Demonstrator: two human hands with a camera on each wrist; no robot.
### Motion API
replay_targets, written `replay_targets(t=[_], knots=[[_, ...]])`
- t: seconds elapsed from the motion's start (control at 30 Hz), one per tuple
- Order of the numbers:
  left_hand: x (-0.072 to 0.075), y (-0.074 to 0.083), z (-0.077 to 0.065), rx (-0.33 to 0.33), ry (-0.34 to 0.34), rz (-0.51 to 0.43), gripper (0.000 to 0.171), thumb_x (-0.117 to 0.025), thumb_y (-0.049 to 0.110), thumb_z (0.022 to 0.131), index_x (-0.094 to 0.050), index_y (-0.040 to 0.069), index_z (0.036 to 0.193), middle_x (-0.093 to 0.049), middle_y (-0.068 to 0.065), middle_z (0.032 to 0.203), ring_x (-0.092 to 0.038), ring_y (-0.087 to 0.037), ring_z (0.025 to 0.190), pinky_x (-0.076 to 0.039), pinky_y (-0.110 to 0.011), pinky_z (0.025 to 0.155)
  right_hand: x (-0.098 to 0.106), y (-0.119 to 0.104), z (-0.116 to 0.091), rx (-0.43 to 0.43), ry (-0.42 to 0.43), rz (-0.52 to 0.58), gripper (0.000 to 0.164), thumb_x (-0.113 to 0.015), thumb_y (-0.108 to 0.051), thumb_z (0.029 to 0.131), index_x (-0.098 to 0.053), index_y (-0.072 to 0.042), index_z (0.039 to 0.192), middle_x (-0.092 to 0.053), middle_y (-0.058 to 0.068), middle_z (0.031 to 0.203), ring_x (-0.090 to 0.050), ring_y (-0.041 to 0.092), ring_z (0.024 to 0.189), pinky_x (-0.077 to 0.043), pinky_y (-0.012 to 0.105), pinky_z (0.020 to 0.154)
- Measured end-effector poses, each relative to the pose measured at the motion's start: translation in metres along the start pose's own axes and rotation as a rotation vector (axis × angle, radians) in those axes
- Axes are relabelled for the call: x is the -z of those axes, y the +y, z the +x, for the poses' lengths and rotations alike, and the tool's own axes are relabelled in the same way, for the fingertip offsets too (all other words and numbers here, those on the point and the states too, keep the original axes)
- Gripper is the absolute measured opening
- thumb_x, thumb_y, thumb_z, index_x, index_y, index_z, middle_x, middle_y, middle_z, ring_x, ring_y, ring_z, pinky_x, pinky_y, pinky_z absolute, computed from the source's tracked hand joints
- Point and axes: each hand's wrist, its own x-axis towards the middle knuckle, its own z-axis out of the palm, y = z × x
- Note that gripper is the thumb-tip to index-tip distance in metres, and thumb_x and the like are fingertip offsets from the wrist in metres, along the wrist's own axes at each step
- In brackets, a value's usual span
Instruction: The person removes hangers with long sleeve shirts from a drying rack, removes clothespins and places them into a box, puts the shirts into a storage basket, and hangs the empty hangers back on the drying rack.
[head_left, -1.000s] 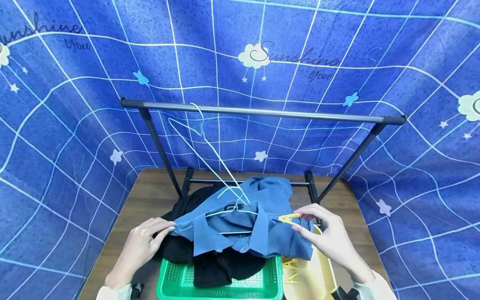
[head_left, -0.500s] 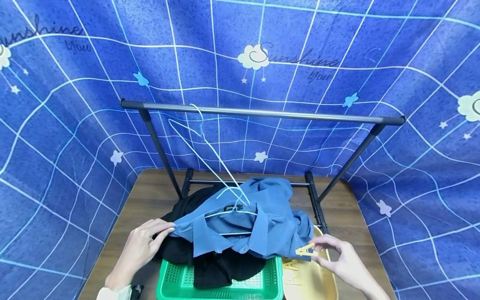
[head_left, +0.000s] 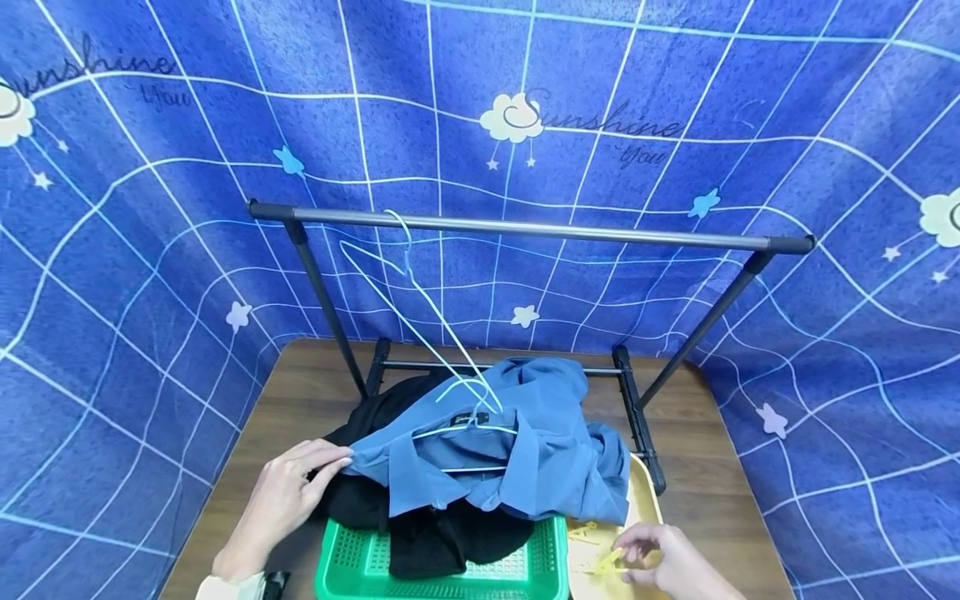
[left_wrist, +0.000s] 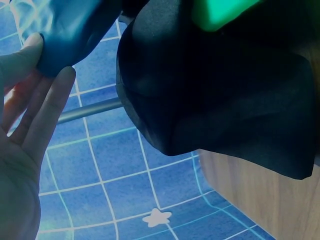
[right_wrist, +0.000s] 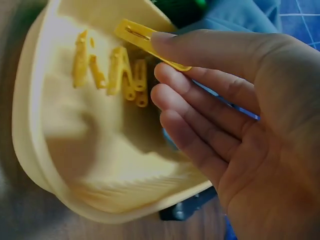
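Observation:
My left hand [head_left: 288, 492] pinches the shoulder of a blue collared shirt [head_left: 558, 467] between thumb and fingers. The same pinch on the blue cloth [left_wrist: 75, 30] shows in the left wrist view. Inside the shirt's collar sits a pale blue wire hanger [head_left: 468, 469]. Over the yellow basin [right_wrist: 37, 100], my right hand [right_wrist: 240, 115] holds a yellow clothespin [right_wrist: 135, 36] between thumb and fingertips. Several more clothespins [right_wrist: 117, 70] lie on the basin's floor. Beneath the shirt, a black garment [head_left: 427, 542] is draped over a green basket [head_left: 442, 593].
Behind the clothes stands a rack with a grey rail [head_left: 525, 227] and dark legs [head_left: 322, 292]. A second wire hanger [head_left: 410, 271] hangs from the rail and slants down to the shirt. Everything stands on a wooden table [head_left: 720, 475], with blue patterned cloth [head_left: 600, 83] around it.
My right hand has carried the clothespin away from the shirt's right shoulder, down toward me over the yellow basin. My left hand keeps its pinch in the same place.

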Motion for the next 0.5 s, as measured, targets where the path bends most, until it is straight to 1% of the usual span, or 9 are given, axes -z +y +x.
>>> replay_targets(t=[0.1,0.2,0.27,0.3,0.43,0.5], knots=[[0.000,0.000,-0.003,0.015,-0.014,-0.001,0.033,-0.088,-0.003,0.081,-0.085,0.019,0.106,-0.077,0.014,0.104,-0.072,-0.009,0.092,-0.056,-0.026,0.073,-0.008,0.008,0.001,0.018,-0.039,0.013,0.026,-0.087,0.003,0.081,-0.076,-0.003,0.103,-0.068,-0.001,0.085,-0.064,0.010,0.078,-0.057,0.030,0.068],[-0.001,-0.001,-0.004,0.031,-0.028,-0.006,0.031,-0.088,-0.001,0.083,-0.085,0.019,0.106,-0.077,0.014,0.104,-0.071,-0.008,0.094,-0.055,-0.024,0.072,-0.015,0.014,0.001,0.004,-0.079,0.016,0.026,-0.086,0.005,0.080,-0.075,-0.002,0.101,-0.068,0.001,0.084,-0.063,0.008,0.077,-0.056,0.029,0.067],[-0.001,-0.001,-0.004,0.033,-0.030,-0.002,0.030,-0.088,-0.001,0.083,-0.085,0.019,0.105,-0.077,0.013,0.104,-0.071,-0.008,0.094,-0.055,-0.025,0.073,-0.020,0.017,0.001,-0.053,-0.106,0.028,0.025,-0.086,0.006,0.080,-0.075,-0.003,0.101,-0.068,0.002,0.085,-0.062,0.006,0.078,-0.056,0.027,0.067],[-0.001,-0.002,-0.004,0.033,-0.029,0.002,0.031,-0.088,-0.001,0.082,-0.085,0.019,0.105,-0.077,0.013,0.104,-0.071,-0.008,0.093,-0.056,-0.025,0.073,-0.022,0.019,0.001,-0.072,-0.112,0.016,0.026,-0.087,0.006,0.079,-0.075,-0.003,0.100,-0.068,0.002,0.085,-0.061,0.005,0.078,-0.056,0.026,0.068],[-0.001,-0.002,-0.003,0.030,-0.024,0.017,0.031,-0.088,-0.002,0.081,-0.085,0.019,0.105,-0.077,0.014,0.103,-0.072,-0.009,0.093,-0.056,-0.028,0.076,-0.029,0.021,0.002,-0.198,-0.122,-0.020,0.028,-0.087,0.005,0.078,-0.075,-0.006,0.100,-0.068,-0.003,0.088,-0.058,0.002,0.080,-0.052,0.025,0.070],[-0.001,-0.002,-0.002,0.025,-0.019,0.022,0.032,-0.089,-0.002,0.081,-0.085,0.019,0.104,-0.077,0.014,0.102,-0.072,-0.009,0.093,-0.056,-0.029,0.076,-0.031,0.020,0.003,-0.221,-0.121,-0.059,0.029,-0.088,0.003,0.077,-0.075,-0.007,0.100,-0.068,-0.005,0.089,-0.058,0.002,0.080,-0.051,0.025,0.070]])
